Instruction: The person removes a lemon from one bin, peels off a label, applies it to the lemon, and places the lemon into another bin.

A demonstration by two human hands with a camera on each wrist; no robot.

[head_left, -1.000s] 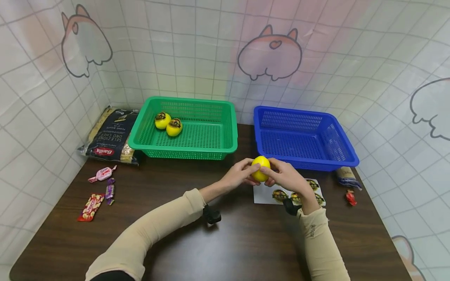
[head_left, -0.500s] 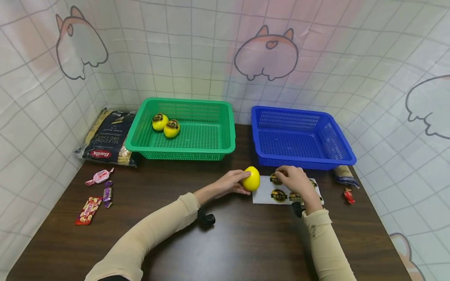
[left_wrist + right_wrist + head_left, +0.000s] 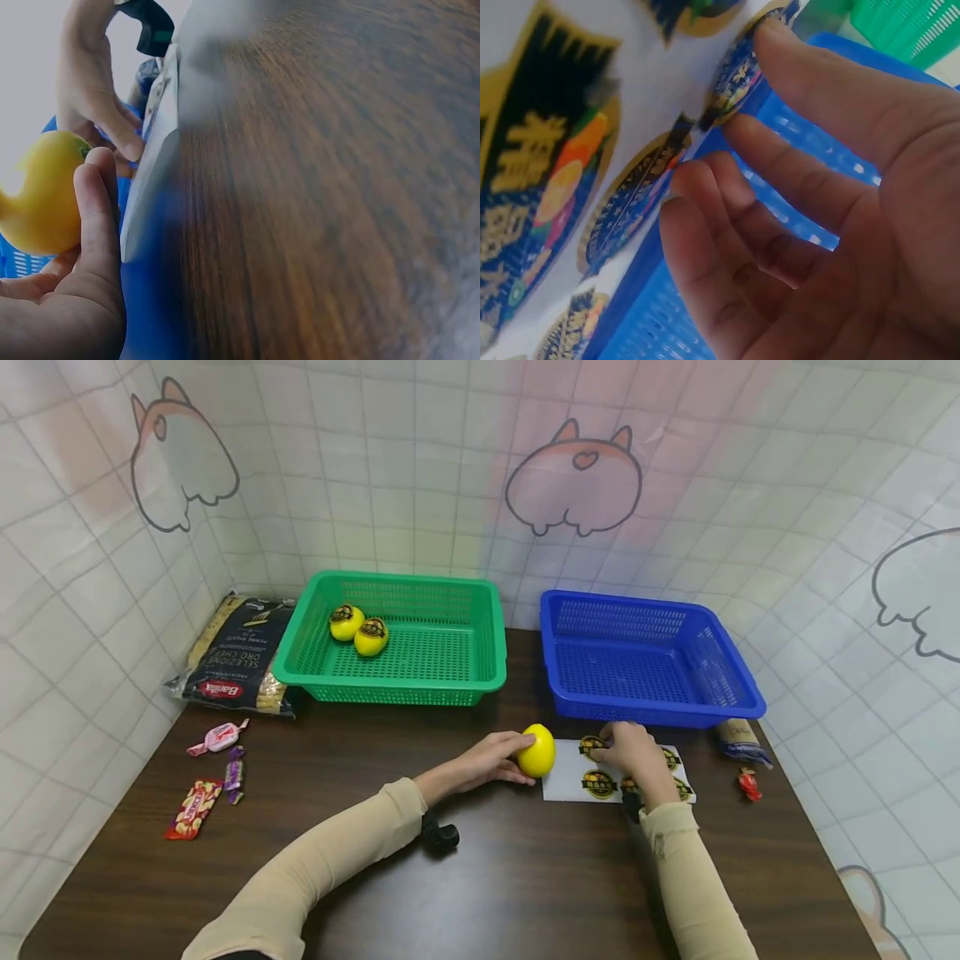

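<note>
My left hand [image 3: 491,760] grips a yellow lemon [image 3: 538,752] just left of a white sticker sheet [image 3: 564,783]. In the left wrist view the green stem end of the lemon shows beside my fingertips [image 3: 97,169]. Over the sheet, my right hand [image 3: 637,758] reaches with its thumb and fingertips at a round black and gold sticker [image 3: 592,747]. The right wrist view has the thumb and index finger apart at opposite edges of that sticker [image 3: 739,75], which lies on the sheet, while the other fingertips rest close to a neighbouring sticker [image 3: 637,199].
A green basket [image 3: 390,693] at the back left holds two stickered lemons [image 3: 358,628]. A blue basket [image 3: 652,712] stands behind the sheet. A pasta bag [image 3: 240,652] and several wrapped candies [image 3: 197,810] lie at left; a red candy [image 3: 748,785] lies at right.
Both hands held the lemon together at first. The right hand let go and moved right and down onto the sticker sheet; the left hand kept the lemon and lowered it slightly leftward.
</note>
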